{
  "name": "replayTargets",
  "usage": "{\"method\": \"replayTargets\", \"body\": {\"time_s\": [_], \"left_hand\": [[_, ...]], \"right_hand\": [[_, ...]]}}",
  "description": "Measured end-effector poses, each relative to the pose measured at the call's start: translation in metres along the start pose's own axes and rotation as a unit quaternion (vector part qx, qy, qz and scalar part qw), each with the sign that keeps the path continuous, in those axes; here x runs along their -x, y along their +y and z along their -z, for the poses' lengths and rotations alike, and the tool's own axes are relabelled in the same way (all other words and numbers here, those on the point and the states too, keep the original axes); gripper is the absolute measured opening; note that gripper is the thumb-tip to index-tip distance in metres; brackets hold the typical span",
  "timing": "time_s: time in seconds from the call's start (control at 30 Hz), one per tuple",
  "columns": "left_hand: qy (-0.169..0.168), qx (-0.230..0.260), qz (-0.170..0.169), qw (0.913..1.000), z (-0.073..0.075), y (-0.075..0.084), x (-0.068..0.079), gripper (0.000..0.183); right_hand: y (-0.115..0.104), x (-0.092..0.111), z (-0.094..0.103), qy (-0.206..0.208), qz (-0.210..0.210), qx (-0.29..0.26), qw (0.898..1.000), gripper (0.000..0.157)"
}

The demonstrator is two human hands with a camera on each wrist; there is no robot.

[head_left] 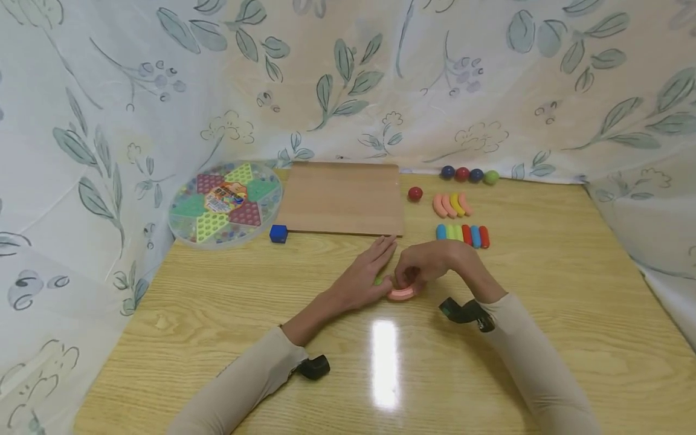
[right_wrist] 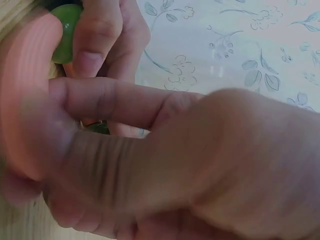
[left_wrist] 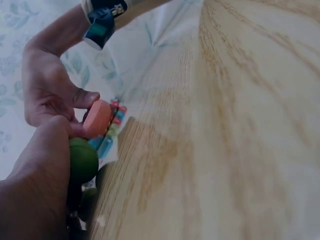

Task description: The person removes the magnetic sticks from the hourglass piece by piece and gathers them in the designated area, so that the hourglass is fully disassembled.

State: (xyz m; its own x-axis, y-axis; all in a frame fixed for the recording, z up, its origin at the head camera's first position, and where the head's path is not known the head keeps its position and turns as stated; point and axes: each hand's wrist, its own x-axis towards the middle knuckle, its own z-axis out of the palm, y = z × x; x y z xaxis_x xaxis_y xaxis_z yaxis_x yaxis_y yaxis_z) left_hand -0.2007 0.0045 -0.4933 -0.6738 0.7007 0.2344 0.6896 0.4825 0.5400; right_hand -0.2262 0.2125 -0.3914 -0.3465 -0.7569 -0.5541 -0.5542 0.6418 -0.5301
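My right hand [head_left: 426, 261] pinches a curved salmon-pink piece [head_left: 401, 294] between thumb and fingers; its ridged face shows large in the right wrist view. Close by on the left, my left hand [head_left: 360, 281] stretches its fingers forward, low over the table. A green ball [left_wrist: 83, 161] sits beside the left thumb, mostly covered in the head view. In the left wrist view, a darker rounded shape [left_wrist: 88, 200] shows below that ball, too shaded to identify. The pink piece [right_wrist: 25, 95] lies near the left thumb; whether they touch I cannot tell.
Beyond the hands stands a brown board [head_left: 345, 196], with a blue cube [head_left: 278, 234] at its corner and a round marble-game case [head_left: 225, 204] on the left. At right lie a red ball [head_left: 415, 194], several balls in a row, curved pieces [head_left: 446, 205] and coloured rods [head_left: 475, 236].
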Motion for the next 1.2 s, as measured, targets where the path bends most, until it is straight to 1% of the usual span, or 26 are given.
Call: {"method": "replayTargets", "body": {"time_s": [0.1, 0.17, 0.23, 0.3, 0.33, 0.4, 0.47, 0.5, 0.53, 0.6, 0.67, 0.73, 0.8, 0.83, 0.9, 1.0, 1.03, 1.07, 1.13, 1.2], "left_hand": [[-0.003, 0.003, 0.003, 1.0000, 0.001, 0.001, -0.001, 0.073], [-0.002, 0.007, 0.005, 1.0000, 0.000, 0.001, -0.002, 0.073], [0.003, 0.015, 0.006, 0.9999, -0.001, 0.000, -0.003, 0.075], [0.012, 0.023, 0.006, 0.9996, -0.003, -0.001, -0.004, 0.077], [0.018, 0.029, 0.006, 0.9994, -0.003, -0.002, -0.004, 0.077], [0.035, 0.044, 0.008, 0.9984, -0.004, -0.002, -0.003, 0.078], [0.060, 0.051, 0.010, 0.9968, -0.004, -0.001, -0.002, 0.077], [0.076, 0.047, 0.012, 0.9959, -0.003, 0.000, -0.002, 0.076], [0.090, 0.040, 0.016, 0.9950, -0.003, 0.000, -0.001, 0.073], [0.117, 0.014, 0.024, 0.9928, -0.003, 0.001, 0.002, 0.066], [0.137, -0.013, 0.031, 0.9901, -0.002, 0.001, 0.005, 0.060], [0.142, -0.032, 0.035, 0.9888, -0.002, 0.001, 0.008, 0.057], [0.137, -0.032, 0.030, 0.9896, -0.002, 0.000, 0.011, 0.054], [0.133, -0.028, 0.027, 0.9903, -0.001, 0.000, 0.012, 0.052], [0.124, -0.019, 0.017, 0.9919, -0.001, 0.000, 0.012, 0.049], [0.113, -0.016, 0.008, 0.9934, 0.000, 0.001, 0.011, 0.046], [0.111, -0.017, 0.006, 0.9937, 0.000, 0.001, 0.010, 0.046], [0.108, -0.019, 0.005, 0.9940, 0.000, 0.002, 0.010, 0.046], [0.104, -0.023, 0.005, 0.9943, 0.000, 0.002, 0.009, 0.046], [0.103, -0.024, 0.004, 0.9944, 0.001, 0.002, 0.009, 0.046]], "right_hand": [[0.001, 0.005, 0.000, 0.001, 0.003, -0.015, 1.000, 0.010], [0.004, 0.011, 0.002, 0.019, 0.007, -0.026, 0.999, 0.010], [0.008, 0.021, 0.005, 0.057, 0.012, -0.035, 0.998, 0.007], [0.013, 0.033, 0.009, 0.106, 0.009, -0.035, 0.994, 0.005], [0.016, 0.040, 0.011, 0.135, 0.008, -0.033, 0.990, 0.005], [0.026, 0.055, 0.014, 0.198, 0.020, -0.020, 0.980, 0.006], [0.038, 0.070, 0.017, 0.269, 0.025, -0.002, 0.963, 0.008], [0.045, 0.077, 0.017, 0.307, 0.028, 0.008, 0.951, 0.011], [0.051, 0.083, 0.018, 0.344, 0.017, 0.014, 0.939, 0.012], [0.066, 0.093, 0.018, 0.413, -0.020, 0.010, 0.910, 0.012], [0.081, 0.099, 0.017, 0.472, -0.077, -0.007, 0.878, 0.014], [0.098, 0.100, 0.013, 0.516, -0.132, -0.027, 0.846, 0.020], [0.117, 0.098, 0.009, 0.548, -0.173, -0.049, 0.817, 0.028], [0.126, 0.096, 0.006, 0.560, -0.190, -0.057, 0.804, 0.032], [0.142, 0.093, 0.000, 0.575, -0.226, -0.075, 0.782, 0.038], [0.157, 0.090, -0.009, 0.586, -0.273, -0.105, 0.756, 0.041], [0.160, 0.089, -0.011, 0.585, -0.288, -0.116, 0.749, 0.042], [0.161, 0.088, -0.013, 0.581, -0.302, -0.130, 0.744, 0.043], [0.161, 0.085, -0.015, 0.571, -0.316, -0.154, 0.742, 0.044], [0.160, 0.082, -0.016, 0.558, -0.327, -0.173, 0.743, 0.045]]}}
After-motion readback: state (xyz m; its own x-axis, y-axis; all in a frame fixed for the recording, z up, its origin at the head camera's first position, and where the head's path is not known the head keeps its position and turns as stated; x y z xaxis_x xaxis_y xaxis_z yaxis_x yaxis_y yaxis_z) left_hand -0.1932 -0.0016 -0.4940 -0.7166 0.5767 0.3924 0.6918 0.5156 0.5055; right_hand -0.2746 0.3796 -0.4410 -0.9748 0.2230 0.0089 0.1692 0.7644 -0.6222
